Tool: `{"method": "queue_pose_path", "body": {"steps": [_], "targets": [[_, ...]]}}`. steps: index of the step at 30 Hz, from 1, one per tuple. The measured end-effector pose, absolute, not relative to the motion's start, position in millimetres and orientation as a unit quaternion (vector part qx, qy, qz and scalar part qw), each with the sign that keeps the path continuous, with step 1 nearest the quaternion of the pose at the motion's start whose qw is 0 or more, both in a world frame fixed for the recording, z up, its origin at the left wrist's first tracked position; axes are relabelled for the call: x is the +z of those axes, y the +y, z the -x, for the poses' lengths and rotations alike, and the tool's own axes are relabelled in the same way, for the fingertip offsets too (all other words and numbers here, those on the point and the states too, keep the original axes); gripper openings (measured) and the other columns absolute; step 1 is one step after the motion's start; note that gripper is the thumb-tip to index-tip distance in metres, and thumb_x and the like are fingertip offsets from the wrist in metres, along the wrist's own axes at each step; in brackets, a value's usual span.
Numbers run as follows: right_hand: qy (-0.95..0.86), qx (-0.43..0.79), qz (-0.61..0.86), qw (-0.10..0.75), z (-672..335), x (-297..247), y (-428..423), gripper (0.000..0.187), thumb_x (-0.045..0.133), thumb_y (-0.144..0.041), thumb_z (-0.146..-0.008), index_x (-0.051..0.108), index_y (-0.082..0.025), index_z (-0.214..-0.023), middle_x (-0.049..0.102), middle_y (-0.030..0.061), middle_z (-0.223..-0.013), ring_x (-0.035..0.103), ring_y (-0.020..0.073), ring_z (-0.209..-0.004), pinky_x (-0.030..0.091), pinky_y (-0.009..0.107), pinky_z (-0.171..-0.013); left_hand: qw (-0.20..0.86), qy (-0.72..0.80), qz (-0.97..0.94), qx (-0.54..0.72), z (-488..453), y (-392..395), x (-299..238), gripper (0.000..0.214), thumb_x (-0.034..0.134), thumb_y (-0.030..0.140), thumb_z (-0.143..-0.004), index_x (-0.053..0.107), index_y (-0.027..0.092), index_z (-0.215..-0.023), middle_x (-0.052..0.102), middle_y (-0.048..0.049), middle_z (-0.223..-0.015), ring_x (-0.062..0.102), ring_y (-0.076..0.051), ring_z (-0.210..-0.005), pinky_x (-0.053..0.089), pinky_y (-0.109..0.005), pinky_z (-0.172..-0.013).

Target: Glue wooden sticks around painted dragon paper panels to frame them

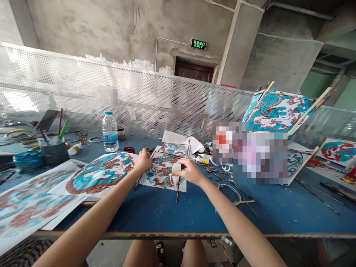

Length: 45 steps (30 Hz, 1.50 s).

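My right hand (190, 171) is closed round a small white glue bottle (175, 173), its tip pointing down at a square paper sheet printed with a teal and brown dragon (162, 171). A thin bamboo stick (177, 191) lies along that sheet's right edge, under the bottle. My left hand (142, 160) rests at the sheet's upper left corner, fingers curled and pressing on the paper or a stick there. A second small dragon square (174, 149) lies just behind.
A large round dragon print (100, 172) and other prints lie to the left. A water bottle (110, 132), a cup of brushes (53, 148), wire rings (233, 190), loose sticks and framed dragon panels (278, 109) crowd the blue table (172, 213). A perforated metal screen stands behind.
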State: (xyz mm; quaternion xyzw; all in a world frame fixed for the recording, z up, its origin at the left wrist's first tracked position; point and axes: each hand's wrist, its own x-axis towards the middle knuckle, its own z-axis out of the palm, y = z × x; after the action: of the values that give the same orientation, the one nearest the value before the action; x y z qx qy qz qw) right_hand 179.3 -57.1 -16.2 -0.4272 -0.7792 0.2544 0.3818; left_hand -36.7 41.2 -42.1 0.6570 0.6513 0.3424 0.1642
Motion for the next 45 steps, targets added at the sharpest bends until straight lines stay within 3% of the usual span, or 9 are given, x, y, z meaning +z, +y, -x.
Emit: {"method": "queue_pose_path", "body": {"steps": [6,10,17,22,26,30,38,42,45], "targets": [[-0.787,0.252,0.425,0.369,-185,-13,-56,0.031,0.070,-0.044,-0.065,0.059,-0.016,-0.066,0.053,-0.0025,-0.063,0.045,0.0113,-0.059,0.032,0.022,-0.054,0.157,0.656,-0.653,0.344,37,41,-42,0.058,0.052,0.007,-0.065,0.038,0.017,-0.121,0.050,-0.0137,-0.115,0.053,-0.024,-0.105,0.043,-0.030,-0.083],[-0.772,0.321,0.407,0.367,-191,-14,-52,0.030,0.071,-0.042,-0.063,0.058,-0.016,-0.069,0.053,-0.0029,-0.064,0.046,0.0114,-0.060,0.034,0.022,-0.055,0.161,0.651,-0.655,0.347,37,42,-44,0.058,0.052,0.005,-0.064,0.039,0.016,-0.120,0.050,-0.0144,-0.115,0.053,-0.024,-0.104,0.043,-0.030,-0.083],[-0.495,0.448,0.404,0.625,-220,-21,-19,0.028,0.071,-0.034,-0.060,0.059,-0.017,-0.079,0.062,0.0020,-0.080,0.057,0.0140,-0.067,0.048,0.027,-0.062,0.263,0.632,-0.624,0.376,32,44,-45,0.065,0.057,0.002,-0.056,0.041,0.015,-0.118,0.057,-0.0079,-0.095,0.056,-0.022,-0.093,0.048,-0.026,-0.067],[-0.353,0.452,0.439,0.692,-263,-25,3,0.014,0.066,-0.020,-0.062,0.055,-0.018,-0.070,0.062,0.0041,-0.074,0.062,0.0171,-0.072,0.054,0.030,-0.067,0.333,0.619,-0.607,0.371,26,39,-43,0.065,0.055,0.006,-0.058,0.038,0.014,-0.120,0.055,-0.0043,-0.084,0.056,-0.017,-0.075,0.044,-0.020,-0.051],[-0.302,0.388,0.522,0.697,-291,-33,12,0.011,0.059,-0.027,-0.069,0.052,-0.020,-0.071,0.060,0.0032,-0.067,0.061,0.0168,-0.068,0.053,0.028,-0.056,0.350,0.594,-0.628,0.361,23,38,-43,0.067,0.054,0.014,-0.064,0.029,0.016,-0.127,0.056,-0.0049,-0.086,0.056,-0.016,-0.068,0.042,-0.021,-0.046],[-0.278,0.342,0.569,0.694,-307,-42,14,0.016,0.060,-0.025,-0.066,0.049,-0.020,-0.076,0.059,0.0013,-0.067,0.060,0.0164,-0.064,0.048,0.025,-0.048,0.249,0.596,-0.666,0.374,24,40,-46,0.069,0.057,0.009,-0.060,0.032,0.017,-0.124,0.052,-0.0083,-0.101,0.055,-0.019,-0.086,0.046,-0.022,-0.057],[-0.401,0.303,0.624,0.598,-306,-55,18,0.057,0.074,-0.007,-0.038,0.046,-0.022,-0.085,0.059,-0.0035,-0.073,0.059,0.0175,-0.068,0.048,0.028,-0.060,0.214,0.604,-0.686,0.344,25,45,-52,0.067,0.057,0.011,-0.061,0.032,0.016,-0.123,0.052,-0.0116,-0.110,0.055,-0.022,-0.096,0.047,-0.028,-0.073],[-0.542,0.244,0.642,0.484,-299,-67,24,0.060,0.076,-0.013,-0.040,0.043,-0.021,-0.089,0.056,-0.0035,-0.077,0.058,0.0176,-0.074,0.046,0.031,-0.069,0.190,0.604,-0.699,0.332,24,41,-49,0.063,0.054,0.013,-0.066,0.032,0.013,-0.125,0.051,-0.0135,-0.112,0.054,-0.023,-0.103,0.045,-0.030,-0.083],[-0.594,0.232,0.609,0.471,-293,-75,28,0.060,0.076,-0.014,-0.043,0.042,-0.021,-0.093,0.055,-0.0022,-0.083,0.058,0.0171,-0.078,0.045,0.031,-0.074,0.156,0.602,-0.716,0.316,22,33,-46,0.061,0.050,0.016,-0.069,0.031,0.012,-0.127,0.048,-0.0159,-0.117,0.052,-0.027,-0.107,0.043,-0.033,-0.085]]}}
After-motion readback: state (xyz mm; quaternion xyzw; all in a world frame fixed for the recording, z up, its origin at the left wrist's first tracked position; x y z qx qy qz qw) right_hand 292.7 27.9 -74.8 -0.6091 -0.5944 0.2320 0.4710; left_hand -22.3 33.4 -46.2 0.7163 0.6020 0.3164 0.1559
